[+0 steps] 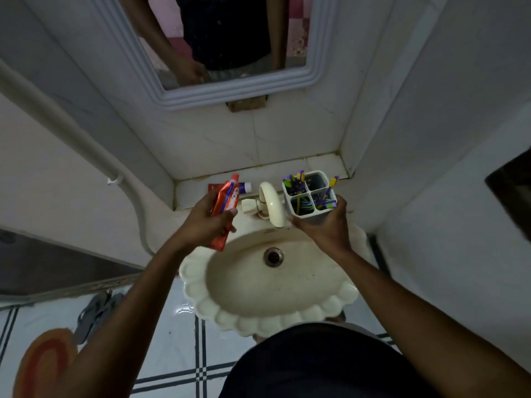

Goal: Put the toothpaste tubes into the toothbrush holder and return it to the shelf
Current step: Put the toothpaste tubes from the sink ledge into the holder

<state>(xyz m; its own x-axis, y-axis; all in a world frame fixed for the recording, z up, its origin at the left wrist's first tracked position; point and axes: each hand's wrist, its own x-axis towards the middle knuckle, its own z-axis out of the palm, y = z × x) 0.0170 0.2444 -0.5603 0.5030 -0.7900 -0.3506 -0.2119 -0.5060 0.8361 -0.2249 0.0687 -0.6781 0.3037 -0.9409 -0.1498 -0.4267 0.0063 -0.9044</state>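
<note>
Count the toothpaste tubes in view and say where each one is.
2. The red toothpaste tube is held in the left hand over the sink. A white and purple tube lies on the shelf behind it. Others may be hidden.

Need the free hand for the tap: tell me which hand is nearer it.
Right. The right hand, holding the toothbrush holder, sits beside the tap; the left hand is slightly farther.

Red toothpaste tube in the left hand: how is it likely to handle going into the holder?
The red toothpaste tube looks flattened and creased, so probably soft and bendy, likely light. The left hand grips its middle, so the ends may flop. The toothbrush holder has one empty-looking compartment, where it should fit.
</note>
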